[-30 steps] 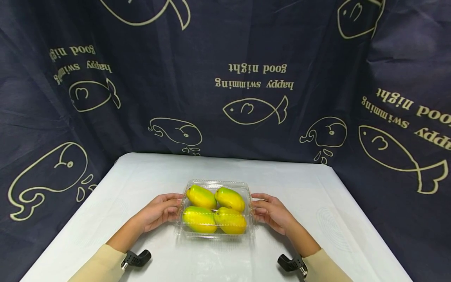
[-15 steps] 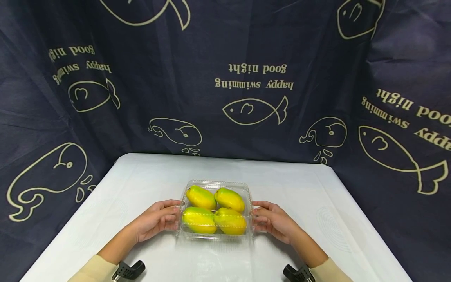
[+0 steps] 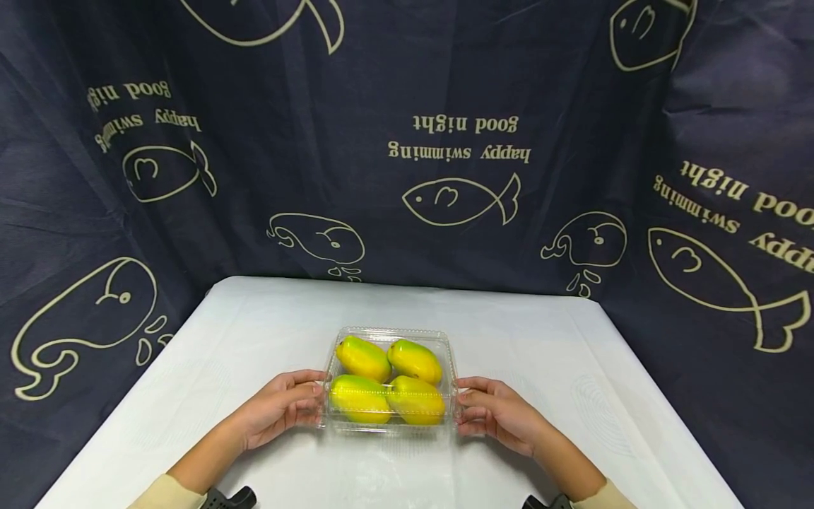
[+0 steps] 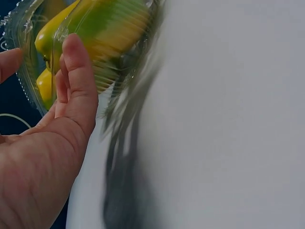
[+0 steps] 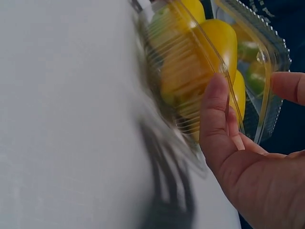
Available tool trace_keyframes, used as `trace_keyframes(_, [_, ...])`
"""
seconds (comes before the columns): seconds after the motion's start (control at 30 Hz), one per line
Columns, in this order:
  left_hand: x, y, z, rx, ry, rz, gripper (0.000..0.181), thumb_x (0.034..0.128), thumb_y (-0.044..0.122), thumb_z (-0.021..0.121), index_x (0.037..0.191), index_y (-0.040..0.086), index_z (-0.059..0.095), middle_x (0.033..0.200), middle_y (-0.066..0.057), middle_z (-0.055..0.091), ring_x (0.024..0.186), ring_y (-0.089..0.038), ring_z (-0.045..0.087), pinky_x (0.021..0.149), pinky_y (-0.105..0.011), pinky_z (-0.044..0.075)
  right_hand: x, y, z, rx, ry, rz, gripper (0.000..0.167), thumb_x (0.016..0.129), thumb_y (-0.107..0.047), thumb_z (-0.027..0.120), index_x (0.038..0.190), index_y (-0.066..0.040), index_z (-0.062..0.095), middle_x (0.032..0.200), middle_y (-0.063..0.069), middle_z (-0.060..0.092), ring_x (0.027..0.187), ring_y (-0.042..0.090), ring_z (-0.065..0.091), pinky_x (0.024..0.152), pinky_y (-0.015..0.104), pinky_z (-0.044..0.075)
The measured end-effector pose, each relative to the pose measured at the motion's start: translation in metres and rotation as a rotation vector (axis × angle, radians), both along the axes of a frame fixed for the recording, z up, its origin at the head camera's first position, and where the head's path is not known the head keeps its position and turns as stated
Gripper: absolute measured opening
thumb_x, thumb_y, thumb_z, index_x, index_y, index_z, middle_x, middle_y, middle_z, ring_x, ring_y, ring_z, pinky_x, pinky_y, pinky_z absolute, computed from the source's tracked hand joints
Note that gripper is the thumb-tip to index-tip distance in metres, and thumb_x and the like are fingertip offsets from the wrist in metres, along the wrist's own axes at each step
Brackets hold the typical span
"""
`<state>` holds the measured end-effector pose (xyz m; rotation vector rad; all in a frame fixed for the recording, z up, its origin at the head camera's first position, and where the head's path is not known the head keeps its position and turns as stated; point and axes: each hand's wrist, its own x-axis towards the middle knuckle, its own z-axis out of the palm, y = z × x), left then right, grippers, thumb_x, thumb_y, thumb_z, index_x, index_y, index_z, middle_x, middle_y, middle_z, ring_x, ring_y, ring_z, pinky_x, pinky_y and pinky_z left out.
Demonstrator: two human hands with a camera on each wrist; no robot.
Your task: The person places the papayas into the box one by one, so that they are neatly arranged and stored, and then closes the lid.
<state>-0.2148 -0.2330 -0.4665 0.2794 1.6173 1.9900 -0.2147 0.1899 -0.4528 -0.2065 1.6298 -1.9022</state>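
Note:
Several green-yellow mangoes (image 3: 416,360) lie inside a clear plastic clamshell box (image 3: 391,429) on the table. At its left side my left hand (image 3: 282,408) pinches the rim. Its thumb is at the lid's beaded edge in the left wrist view, the other fingers lower against the ribbed wall. The right hand (image 3: 505,416) grips the opposite side likewise; in the right wrist view its thumb meets the lid's edge (image 5: 279,52) and the lower fingers touch the wall. Lid and base edges appear apart in that view. Whether the front edge is latched, I cannot tell.
A white-covered table (image 3: 540,332) bears the box near its middle. Dark blue fabric (image 3: 445,71) with fish and whale drawings hangs around its back and sides. Black wrist mounts (image 3: 232,498) show at the lower edge.
Both hands have slid toward me along the sides of the box, arms drawing back with them. The box has shifted very slightly toward me; the mangoes look the same.

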Motion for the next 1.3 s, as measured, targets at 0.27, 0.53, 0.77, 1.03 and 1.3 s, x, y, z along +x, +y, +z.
trace_keyframes(0.27, [0.007, -0.004, 0.002, 0.015, -0.031, -0.053, 0.056, 0.1059, 0.014, 0.053, 0.148, -0.014, 0.028, 0.102, -0.002, 0.065, 0.089, -0.015, 0.070, 0.090, -0.037, 0.063, 0.009, 0.002, 0.001, -0.016, -0.029, 0.063, 0.053, 0.100, -0.015, 0.063, 0.140, 0.011, 0.039, 0.098, 0.005, 0.069, 0.086, 0.015, 0.072, 0.083, 0.030, 0.064])
trace_keyframes(0.53, [0.012, -0.007, 0.001, 0.054, -0.027, -0.142, 0.022, 0.1045, 0.007, 0.052, 0.125, -0.002, 0.051, 0.097, 0.000, 0.066, 0.090, -0.015, 0.069, 0.089, -0.036, 0.063, 0.013, 0.003, 0.002, -0.031, -0.054, 0.123, 0.048, 0.101, -0.014, 0.061, 0.136, 0.010, 0.041, 0.099, 0.006, 0.073, 0.085, 0.014, 0.073, 0.081, 0.028, 0.063])
trace_keyframes(0.77, [0.014, -0.006, 0.000, 0.070, -0.051, -0.178, 0.015, 0.1023, 0.003, 0.053, 0.117, 0.000, 0.053, 0.096, -0.002, 0.068, 0.090, -0.014, 0.071, 0.087, -0.033, 0.063, 0.014, 0.001, -0.002, -0.057, -0.056, 0.126, 0.040, 0.100, -0.010, 0.062, 0.130, 0.010, 0.045, 0.097, 0.005, 0.074, 0.086, 0.013, 0.074, 0.080, 0.026, 0.063])
trace_keyframes(1.03, [0.014, -0.002, -0.003, 0.081, -0.050, -0.151, 0.010, 0.1005, 0.001, 0.055, 0.110, 0.003, 0.057, 0.096, -0.001, 0.068, 0.088, -0.013, 0.071, 0.084, -0.030, 0.064, 0.014, -0.002, -0.006, -0.057, -0.047, 0.081, 0.026, 0.097, -0.007, 0.066, 0.117, 0.005, 0.055, 0.093, 0.005, 0.074, 0.080, 0.010, 0.073, 0.075, 0.021, 0.062])
trace_keyframes(1.3, [0.013, 0.001, -0.005, 0.083, -0.043, -0.116, 0.009, 0.1015, 0.001, 0.055, 0.111, 0.002, 0.057, 0.095, -0.001, 0.069, 0.085, -0.010, 0.070, 0.082, -0.026, 0.063, 0.013, -0.003, -0.009, -0.082, -0.032, 0.051, 0.011, 0.098, -0.006, 0.064, 0.107, 0.000, 0.062, 0.095, 0.005, 0.073, 0.081, 0.010, 0.073, 0.074, 0.020, 0.062])
